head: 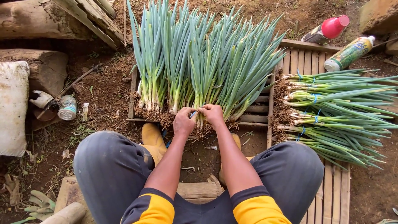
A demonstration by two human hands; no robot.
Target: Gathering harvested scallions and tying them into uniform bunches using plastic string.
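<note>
Scallion bunch on slatted crate | our left hand and right hand both pinch its white stalk base, perhaps around a tie | leaves soft, bruisable, light; we grip stiffer base.

Slatted wooden rack on soil, green onion bundles across it.

You have a single view, from the camera on your head, looking steeply down past your knees at the ground in front of you. It sits close: your left hand and right hand meet near the middle of the picture, with the standing green onions filling the upper half and the slatted wooden rack running off to the right.
</note>
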